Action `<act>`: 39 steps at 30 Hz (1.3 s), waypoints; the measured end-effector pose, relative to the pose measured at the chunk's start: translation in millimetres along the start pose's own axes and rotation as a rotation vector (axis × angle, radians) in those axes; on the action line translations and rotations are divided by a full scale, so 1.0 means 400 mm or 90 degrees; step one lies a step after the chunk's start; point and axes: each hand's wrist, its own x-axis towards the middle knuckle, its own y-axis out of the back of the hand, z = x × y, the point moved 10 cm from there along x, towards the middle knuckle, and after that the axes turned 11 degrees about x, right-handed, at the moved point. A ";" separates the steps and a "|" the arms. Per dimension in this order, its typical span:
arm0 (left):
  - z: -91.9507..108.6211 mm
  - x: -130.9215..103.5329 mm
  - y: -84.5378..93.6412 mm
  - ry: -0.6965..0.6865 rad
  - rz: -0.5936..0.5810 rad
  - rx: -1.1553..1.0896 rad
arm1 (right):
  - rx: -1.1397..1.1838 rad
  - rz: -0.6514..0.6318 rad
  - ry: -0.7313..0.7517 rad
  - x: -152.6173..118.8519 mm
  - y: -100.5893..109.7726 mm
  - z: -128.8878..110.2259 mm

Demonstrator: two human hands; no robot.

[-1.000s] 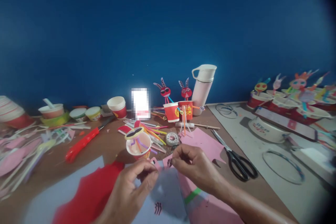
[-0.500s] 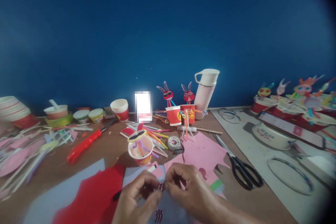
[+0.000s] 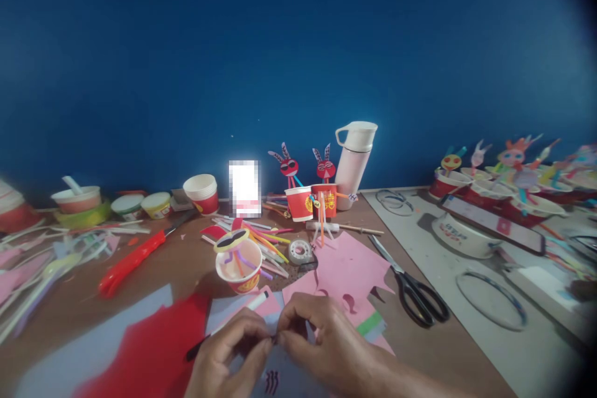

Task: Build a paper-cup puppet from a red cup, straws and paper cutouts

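My left hand (image 3: 231,351) and my right hand (image 3: 321,336) meet at the fingertips over a pale blue-grey sheet (image 3: 291,370). Pinched between them is a tiny dark paper piece (image 3: 274,339), mostly covered by the fingers. Both hands are closed, thumb against forefinger. Dark wavy strips or marks (image 3: 271,381) show on the sheet just below. Beyond the hands stands a paper cup (image 3: 239,270) holding a yellow paper face (image 3: 232,240) with a dark moustache-like shape and bent pipe-like limbs. Pink paper (image 3: 352,267) with cut edges lies past my right hand.
Black-handled scissors (image 3: 415,289) lie to the right, a red-handled knife (image 3: 135,261) to the left. Red paper (image 3: 153,348) is at front left. A tape roll (image 3: 301,252), two red rabbit-figure cups (image 3: 298,204) and a white flask (image 3: 354,165) stand behind. A phone (image 3: 494,224) rests at right.
The view has turned slightly right, so everything sits farther left. My fingertips have closed in on the small dark piece, which shows less than before.
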 end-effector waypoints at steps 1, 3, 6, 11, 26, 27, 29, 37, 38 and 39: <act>0.005 0.000 -0.001 -0.008 -0.009 0.024 | -0.020 0.000 0.023 -0.001 -0.001 -0.004; 0.017 0.000 -0.004 -0.030 -0.028 0.070 | -0.065 -0.004 0.081 -0.006 -0.005 -0.018; 0.039 0.001 0.003 -0.057 -0.029 0.096 | -0.106 -0.009 0.147 -0.015 -0.004 -0.037; 0.066 -0.003 0.036 -0.102 0.018 0.154 | -0.175 -0.012 0.259 -0.028 0.024 -0.060; 0.115 -0.120 -0.117 -0.455 -0.070 0.526 | -0.530 -0.148 0.456 -0.129 -0.057 0.052; 0.114 -0.119 -0.121 -0.454 -0.072 0.537 | -0.527 -0.148 0.453 -0.131 -0.055 0.055; 0.113 -0.116 -0.125 -0.450 -0.070 0.555 | -0.525 -0.150 0.453 -0.134 -0.053 0.057; 0.095 -0.104 -0.148 -0.443 -0.096 0.616 | -0.534 -0.158 0.443 -0.137 -0.052 0.053; 0.089 -0.104 -0.153 -0.446 -0.096 0.620 | -0.531 -0.159 0.431 -0.136 -0.051 0.056; 0.082 -0.104 -0.157 -0.446 -0.086 0.623 | -0.529 -0.162 0.420 -0.135 -0.051 0.059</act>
